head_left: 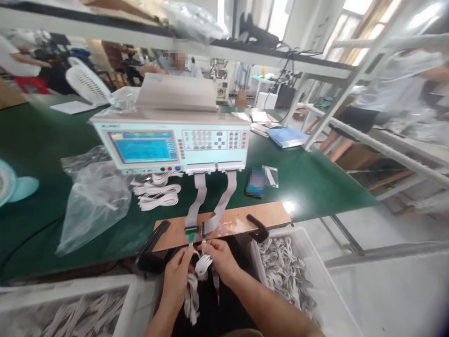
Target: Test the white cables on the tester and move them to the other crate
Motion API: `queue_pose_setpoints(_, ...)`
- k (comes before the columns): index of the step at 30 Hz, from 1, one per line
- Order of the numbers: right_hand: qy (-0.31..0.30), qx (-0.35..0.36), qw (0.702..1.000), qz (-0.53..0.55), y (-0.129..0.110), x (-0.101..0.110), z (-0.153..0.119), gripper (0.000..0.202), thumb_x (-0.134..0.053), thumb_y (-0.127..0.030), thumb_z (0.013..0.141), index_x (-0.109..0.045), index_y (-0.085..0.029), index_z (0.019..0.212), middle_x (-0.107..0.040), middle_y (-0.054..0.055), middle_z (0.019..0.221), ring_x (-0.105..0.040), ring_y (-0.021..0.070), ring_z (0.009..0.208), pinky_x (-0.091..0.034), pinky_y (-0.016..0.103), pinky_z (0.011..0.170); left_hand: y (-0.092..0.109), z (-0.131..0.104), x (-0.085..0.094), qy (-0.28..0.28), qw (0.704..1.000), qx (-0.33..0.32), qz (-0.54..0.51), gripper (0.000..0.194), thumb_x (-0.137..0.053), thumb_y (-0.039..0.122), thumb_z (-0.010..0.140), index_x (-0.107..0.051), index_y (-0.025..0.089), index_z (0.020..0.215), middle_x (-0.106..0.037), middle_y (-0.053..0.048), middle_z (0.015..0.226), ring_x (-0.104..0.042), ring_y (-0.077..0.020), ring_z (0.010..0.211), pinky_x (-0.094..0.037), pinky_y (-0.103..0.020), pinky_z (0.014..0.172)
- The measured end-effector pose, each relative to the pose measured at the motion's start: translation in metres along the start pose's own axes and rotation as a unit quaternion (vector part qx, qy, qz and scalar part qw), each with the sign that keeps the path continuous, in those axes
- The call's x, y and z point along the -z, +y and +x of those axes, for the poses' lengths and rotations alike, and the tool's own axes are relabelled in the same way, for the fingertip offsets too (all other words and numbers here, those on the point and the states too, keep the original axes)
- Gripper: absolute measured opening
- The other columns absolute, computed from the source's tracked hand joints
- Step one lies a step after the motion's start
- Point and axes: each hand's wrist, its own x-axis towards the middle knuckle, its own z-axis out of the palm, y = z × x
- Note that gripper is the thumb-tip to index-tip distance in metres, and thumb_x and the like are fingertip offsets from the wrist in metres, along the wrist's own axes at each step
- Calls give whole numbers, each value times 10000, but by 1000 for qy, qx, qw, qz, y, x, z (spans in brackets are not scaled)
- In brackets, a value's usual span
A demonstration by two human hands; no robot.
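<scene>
The left hand point(176, 271) and right hand point(222, 260) sit close together, fingertips of each pinched closed on white cable point(203, 267), one length or two I can't tell, just below the green board point(191, 235) at the wooden plank's point(245, 220) near edge. The tester's point(217, 159) upper-left lettering and blue screen point(143, 149) are too blurred to read.

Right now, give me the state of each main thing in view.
Instrument: screen lit
Ribbon cables: attached to the instrument's front
Left hand: fingers closed
Right hand: fingers closed
Cable bundle: coiled
Tabletop cables: coiled
Clear bag: crumpled
Blue folder: lying flat
Right bin: open, holding cables
Left bin: open, holding cables
</scene>
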Motion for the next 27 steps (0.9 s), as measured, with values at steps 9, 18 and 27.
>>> queue_pose_setpoints(9,17,10,999,28,4,-1,2,394,-722,-505,511,-653,-128,601,-529,-16,521,-399,78,475,-285,239,529,10,2,-3,-20,999,36,2,408,-635,562,568,-562,160,556,-449,36,447,-450,-129,455,-350,-230,448)
queue_pose_setpoints(18,35,8,999,37,8,-3,5,351,-729,-466,511,-649,-131,576,-541,-16,512,-398,76,472,-279,235,514,-2,6,-1,-51,996,57,-37,342,-645,498,607,-589,168,676,-503,45,531,-464,-125,522,-369,-215,496)
queue_pose_setpoints(27,50,22,998,20,12,-4,7,351,-697,-465,539,-566,-140,526,-498,-30,476,-383,72,457,-274,234,496,9,1,-6,-26,1000,-3,-6,357,-626,514,605,-576,162,629,-548,20,558,-517,-158,566,-425,-243,534)
